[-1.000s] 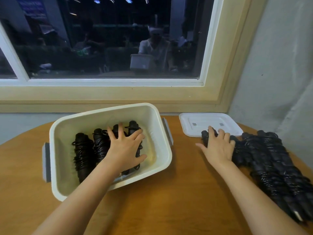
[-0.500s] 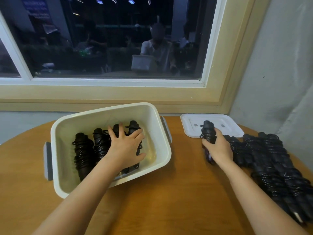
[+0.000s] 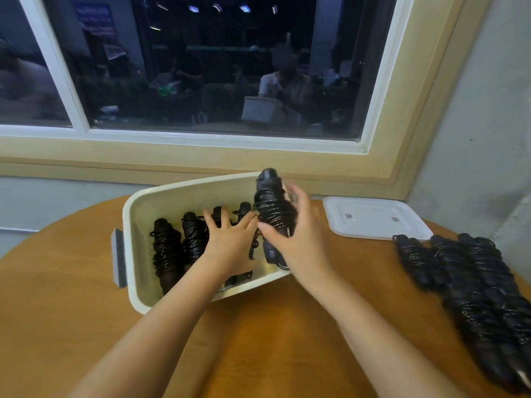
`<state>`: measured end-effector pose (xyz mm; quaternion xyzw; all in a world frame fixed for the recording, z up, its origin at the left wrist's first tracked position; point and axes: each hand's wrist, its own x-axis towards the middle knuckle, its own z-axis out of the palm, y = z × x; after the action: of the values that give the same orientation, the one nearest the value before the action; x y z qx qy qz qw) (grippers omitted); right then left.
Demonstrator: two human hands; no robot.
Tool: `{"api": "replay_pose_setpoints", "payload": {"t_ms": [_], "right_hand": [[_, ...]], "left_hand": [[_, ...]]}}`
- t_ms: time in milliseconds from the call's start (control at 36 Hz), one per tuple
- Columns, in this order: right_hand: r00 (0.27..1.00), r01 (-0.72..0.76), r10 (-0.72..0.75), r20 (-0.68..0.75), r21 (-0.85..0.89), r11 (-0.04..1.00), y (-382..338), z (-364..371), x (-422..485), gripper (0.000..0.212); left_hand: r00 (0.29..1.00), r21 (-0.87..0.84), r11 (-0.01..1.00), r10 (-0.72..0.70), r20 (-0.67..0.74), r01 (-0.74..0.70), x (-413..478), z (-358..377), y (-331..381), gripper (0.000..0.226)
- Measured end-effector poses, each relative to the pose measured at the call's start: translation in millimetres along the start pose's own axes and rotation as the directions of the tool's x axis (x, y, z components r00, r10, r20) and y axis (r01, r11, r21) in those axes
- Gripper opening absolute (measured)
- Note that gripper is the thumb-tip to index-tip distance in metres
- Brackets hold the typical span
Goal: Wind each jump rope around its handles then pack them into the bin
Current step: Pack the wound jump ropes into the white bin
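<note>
Holding a wound jump rope (image 3: 273, 214) over the bin (image 3: 172, 193), the right hand (image 3: 301, 242) has its grip closed round the bundle's middle, thumb on the near side and fingers behind. The bundle tilts with its top end toward 12 o'clock, above the bin's free 3 o'clock end. The left hand (image 3: 230, 242) lies flat inside the bin, its grip wide, with spread fingers pressing on the packed ropes (image 3: 166, 251) that stand side by side from 9 o'clock inward. A pile of wound ropes (image 3: 474, 277) waits at 3 o'clock on the tabletop (image 3: 71, 297), with the lid (image 3: 373, 219) at 1 o'clock, just beyond it.

The bundle is probably light, with two stiff handles as a core and a thin, springy cord round them. The coils look loose enough to slide off an end. The best hold is likely across the middle, where the cord crosses both handles, so that the winding stays pinned as the bundle goes down.
</note>
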<state>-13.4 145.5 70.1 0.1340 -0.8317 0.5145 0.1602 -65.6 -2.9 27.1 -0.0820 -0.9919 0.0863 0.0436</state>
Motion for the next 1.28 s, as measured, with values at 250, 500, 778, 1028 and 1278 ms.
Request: {"api": "replay_pose_setpoints", "payload": {"t_ms": [250,500,778,1028,1278], "right_hand": [[0.979,0.181,-0.203,0.023,-0.555,0.812,18.2,41.1,21.3,0.074],[0.985,0.146,-0.160,0.069,-0.826,0.545,17.2,46.4,27.5,0.063],[0.955,0.297,-0.163,0.248,-0.819,0.491,7.2,45.4,40.1,0.055],[0.833,0.513,-0.275,0.481,-0.481,0.711,72.5,-3.1,2.1,0.078],[0.840,0.497,-0.324,0.436,-0.377,0.782,88.8,-2.2,-20.8,0.054]], "left_hand": [[0.988,-0.087,0.994,-0.056,0.146,0.069,-11.8,-12.7,-10.5,0.097],[0.985,-0.236,0.969,-0.036,0.169,0.075,-15.1,-17.1,-21.4,0.074],[0.998,-0.443,0.895,-0.025,0.066,0.051,-20.2,-21.7,-34.1,0.049],[0.990,-0.494,0.867,-0.117,-0.082,0.062,-24.2,-26.1,-32.6,0.031],[0.859,-0.160,0.966,0.099,-0.502,-0.204,-24.5,-17.6,-14.5,0.093]]}}
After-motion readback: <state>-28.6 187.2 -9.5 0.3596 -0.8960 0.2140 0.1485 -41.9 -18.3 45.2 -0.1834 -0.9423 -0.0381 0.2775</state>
